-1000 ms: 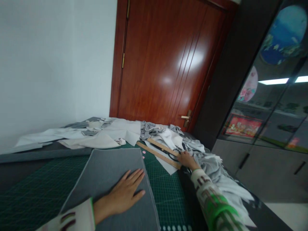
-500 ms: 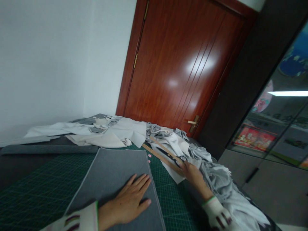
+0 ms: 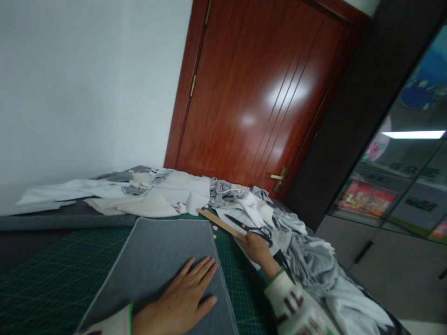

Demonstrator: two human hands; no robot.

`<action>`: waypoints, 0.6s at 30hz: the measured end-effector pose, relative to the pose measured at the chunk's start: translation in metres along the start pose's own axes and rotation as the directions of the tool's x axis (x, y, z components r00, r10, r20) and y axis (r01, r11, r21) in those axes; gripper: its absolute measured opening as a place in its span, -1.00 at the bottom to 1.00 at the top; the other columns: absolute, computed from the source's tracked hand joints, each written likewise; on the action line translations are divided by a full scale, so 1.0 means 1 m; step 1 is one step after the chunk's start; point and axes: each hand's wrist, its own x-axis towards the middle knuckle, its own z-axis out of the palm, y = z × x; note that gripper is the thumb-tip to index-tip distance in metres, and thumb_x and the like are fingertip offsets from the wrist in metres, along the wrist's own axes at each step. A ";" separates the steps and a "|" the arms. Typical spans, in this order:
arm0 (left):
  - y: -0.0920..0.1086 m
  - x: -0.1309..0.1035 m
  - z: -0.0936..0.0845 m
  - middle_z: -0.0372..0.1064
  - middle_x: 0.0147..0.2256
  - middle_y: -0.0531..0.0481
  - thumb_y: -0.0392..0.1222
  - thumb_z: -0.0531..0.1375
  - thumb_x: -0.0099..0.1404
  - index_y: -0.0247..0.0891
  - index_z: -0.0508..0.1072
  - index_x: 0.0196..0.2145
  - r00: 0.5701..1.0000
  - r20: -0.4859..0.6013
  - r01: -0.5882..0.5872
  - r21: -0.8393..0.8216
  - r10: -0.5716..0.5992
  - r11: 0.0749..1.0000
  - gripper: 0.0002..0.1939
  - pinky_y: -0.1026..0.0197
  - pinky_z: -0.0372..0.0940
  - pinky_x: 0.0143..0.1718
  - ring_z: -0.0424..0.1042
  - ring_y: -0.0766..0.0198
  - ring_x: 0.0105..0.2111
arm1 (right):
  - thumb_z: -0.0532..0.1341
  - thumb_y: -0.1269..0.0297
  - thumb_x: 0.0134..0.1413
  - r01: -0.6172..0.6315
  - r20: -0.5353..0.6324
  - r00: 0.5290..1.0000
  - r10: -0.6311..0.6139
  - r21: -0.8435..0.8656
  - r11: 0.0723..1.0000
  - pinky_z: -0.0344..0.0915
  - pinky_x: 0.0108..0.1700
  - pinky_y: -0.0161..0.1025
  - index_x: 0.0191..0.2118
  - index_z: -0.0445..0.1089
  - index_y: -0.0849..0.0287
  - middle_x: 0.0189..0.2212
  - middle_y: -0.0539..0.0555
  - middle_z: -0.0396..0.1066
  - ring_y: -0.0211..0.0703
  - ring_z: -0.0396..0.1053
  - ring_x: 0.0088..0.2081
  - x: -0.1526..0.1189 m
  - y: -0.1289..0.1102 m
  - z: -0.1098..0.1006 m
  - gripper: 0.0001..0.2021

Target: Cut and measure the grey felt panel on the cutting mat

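Observation:
My left hand (image 3: 181, 300) lies flat, fingers apart, on a grey fabric panel (image 3: 157, 260) spread over a green cutting mat (image 3: 52, 274). At the panel's right my right hand (image 3: 257, 247) grips the near end of a long wooden ruler (image 3: 218, 223), which runs away to the upper left over the mat's edge. Black-handled scissors (image 3: 251, 228) lie on white cloth just beyond the right hand.
A heap of white and grey fabric scraps (image 3: 167, 190) runs along the table's far side and down its right edge (image 3: 314, 260). Behind stand a red-brown wooden door (image 3: 258, 93) with a brass handle, a white wall and dark glass cabinets (image 3: 394, 177).
My right hand has taken hold of the ruler's end and drawn it toward the grey panel, leaving the scissors uncovered on the cloth. The left hand stays flat on the panel.

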 end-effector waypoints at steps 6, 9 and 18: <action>-0.002 0.001 0.003 -0.18 0.35 -0.10 0.20 -0.15 0.44 -0.22 -0.06 0.35 1.000 -0.008 -0.011 0.010 0.011 1.000 -0.33 -0.23 -0.16 0.33 -0.14 0.04 0.35 | 0.12 0.25 0.30 0.003 -0.021 1.000 -0.003 0.003 1.000 0.36 0.01 0.00 -0.08 0.40 0.28 -0.15 0.14 0.50 -0.07 0.45 -0.08 -0.005 0.017 0.006 -0.77; -0.004 0.002 0.006 -0.16 0.35 -0.10 0.20 -0.15 0.45 -0.18 -0.05 0.35 0.999 -0.029 -0.021 0.027 0.022 0.999 -0.35 -0.21 -0.14 0.33 -0.12 0.04 0.35 | 0.13 0.19 0.30 0.022 -0.035 0.999 -0.021 0.026 0.999 0.38 -0.04 -0.06 -0.14 0.42 0.25 -0.20 0.09 0.50 -0.12 0.46 -0.12 0.002 0.028 0.003 -0.77; -0.001 0.005 0.000 -0.24 0.36 -0.10 0.23 -0.19 0.44 -0.25 -0.08 0.35 0.998 0.053 0.014 0.058 -0.018 0.998 -0.30 -0.19 -0.21 0.35 -0.19 0.07 0.36 | 0.21 0.26 0.23 -0.062 -0.133 0.989 0.060 -0.016 0.998 0.36 0.02 0.03 0.03 0.35 0.23 0.01 0.14 0.40 -0.04 0.39 0.00 0.043 0.063 0.004 -0.72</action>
